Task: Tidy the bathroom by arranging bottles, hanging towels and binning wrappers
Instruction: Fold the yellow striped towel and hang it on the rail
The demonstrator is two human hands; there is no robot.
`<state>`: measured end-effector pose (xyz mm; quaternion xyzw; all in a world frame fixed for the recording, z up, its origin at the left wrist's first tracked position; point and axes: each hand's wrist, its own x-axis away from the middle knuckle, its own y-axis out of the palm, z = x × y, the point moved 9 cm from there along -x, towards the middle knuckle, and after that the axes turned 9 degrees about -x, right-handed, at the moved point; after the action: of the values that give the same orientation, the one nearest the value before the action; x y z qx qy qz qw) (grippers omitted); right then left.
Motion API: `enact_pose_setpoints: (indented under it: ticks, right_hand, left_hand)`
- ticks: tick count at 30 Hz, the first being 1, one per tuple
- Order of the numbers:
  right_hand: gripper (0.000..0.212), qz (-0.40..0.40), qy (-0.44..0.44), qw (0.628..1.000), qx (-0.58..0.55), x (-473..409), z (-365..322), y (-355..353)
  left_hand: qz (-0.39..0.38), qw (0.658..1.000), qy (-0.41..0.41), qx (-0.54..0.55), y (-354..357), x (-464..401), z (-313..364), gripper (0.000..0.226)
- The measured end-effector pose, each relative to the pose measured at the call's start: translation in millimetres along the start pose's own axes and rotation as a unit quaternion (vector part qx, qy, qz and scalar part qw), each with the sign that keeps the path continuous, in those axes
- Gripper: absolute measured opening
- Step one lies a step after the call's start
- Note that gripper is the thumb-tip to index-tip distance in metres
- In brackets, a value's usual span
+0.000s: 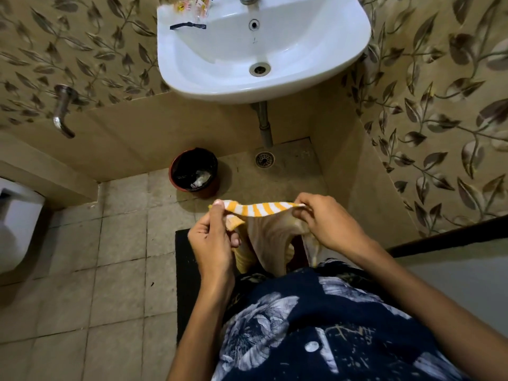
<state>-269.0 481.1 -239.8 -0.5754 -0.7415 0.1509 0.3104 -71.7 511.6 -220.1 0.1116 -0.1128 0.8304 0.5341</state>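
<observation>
At the far left edge we see part of a white ceramic toilet (15, 224), and above it a chrome wall tap (62, 110) sticking out from the leaf-patterned wall tiles (68, 45). Further right, on the beige tiled floor (110, 257), stands a round dark red bin with a black liner (194, 171); something pale and crumpled lies in its bottom. Above the bin hangs a white ceramic wall basin (264, 48), and on its left rim lie clear plastic wrappers with yellow and red print (191, 6) and a thin black strip (188, 25). Below the basin a grey drain pipe (265, 125) runs down toward a round metal floor drain (264, 159). Our left hand (213, 243) is closed in a pinch on the left end of a yellow-and-white striped towel (259, 209), thumb and fingers gripping its top edge. The towel is stretched flat between our two hands in front of our body, just nearer to us than the bin, and the rest of it hangs down in folds over a black floor mat (184, 265). Our right hand (327, 224) is likewise closed, pinching the towel's right end. Lowest in view is our dark blue shirt with white floral print (316, 325).
</observation>
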Motion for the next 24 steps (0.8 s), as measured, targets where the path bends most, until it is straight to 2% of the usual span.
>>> enact_pose_setpoints:
  ticks: [3,7,10,14,17,19,22,24]
  right_hand:
    - [0.033,-0.063,-0.07,0.995,-0.016,7,-24,16]
    - [0.023,-0.08,-0.139,0.986,-0.051,11,-43,23]
    - [0.025,-0.075,-0.137,0.986,-0.063,11,-44,23]
    - [0.037,-0.002,-0.083,0.992,-0.09,4,-33,12]
    - [0.043,0.038,-0.06,0.99,-0.125,0,-26,6]
    - [0.036,-0.012,-0.077,0.983,-0.166,-2,-31,14]
    - [0.015,-0.17,-0.102,0.962,-0.187,8,-44,42]
    - [0.035,-0.252,-0.098,0.953,-0.137,18,-44,54]
  left_hand:
    - [-0.044,0.995,-0.061,-0.059,11,3,-19,0.041]
    - [-0.119,0.979,-0.129,-0.105,24,16,-36,0.044]
    - [-0.13,0.972,-0.146,-0.128,23,20,-37,0.053]
    - [-0.132,0.96,-0.168,-0.182,19,21,-39,0.051]
    - [-0.2,0.936,-0.19,-0.221,30,28,-44,0.051]
    - [-0.214,0.931,-0.197,-0.22,35,30,-47,0.055]
    - [-0.187,0.949,-0.204,-0.153,34,24,-46,0.052]
    - [-0.162,0.957,-0.202,-0.13,31,20,-45,0.045]
